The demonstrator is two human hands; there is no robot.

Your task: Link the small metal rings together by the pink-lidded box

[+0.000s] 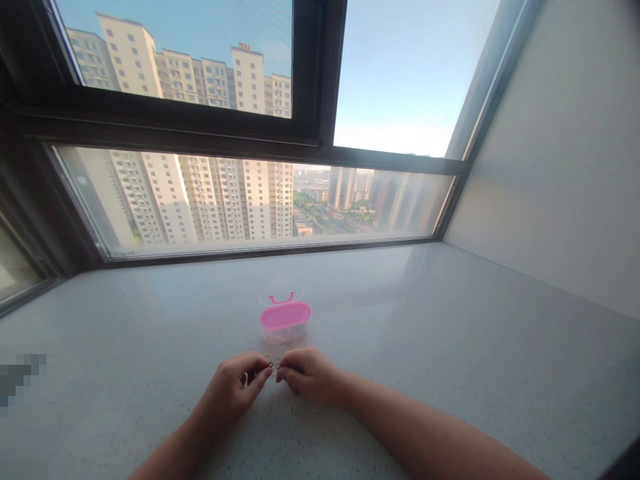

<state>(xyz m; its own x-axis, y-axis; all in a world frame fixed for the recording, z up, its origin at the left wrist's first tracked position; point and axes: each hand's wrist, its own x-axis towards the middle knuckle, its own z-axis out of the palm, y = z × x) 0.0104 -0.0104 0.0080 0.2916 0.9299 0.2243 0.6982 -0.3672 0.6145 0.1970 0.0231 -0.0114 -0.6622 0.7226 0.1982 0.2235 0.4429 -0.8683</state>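
Observation:
My left hand (239,381) is closed in a pinch, thumb against forefinger, on a small dark loop (271,365). Facing it, my right hand (311,377) pinches a second small dark loop (277,366). The loops' tips nearly meet, and I cannot tell whether they touch or are joined. Most of each is hidden in the fingers, and they are too small to name the kind. Just beyond my fingertips stands an oval clear plastic box (286,335) with a pink top (285,316). Its contents are blurred.
Behind the box lies a clear piece with a pink handle (283,299). Everything rests on a pale speckled sill (425,347). A dark window frame (275,252) bounds it at the back, a white wall (555,167) at the right. A pixelated patch covers something at the left edge.

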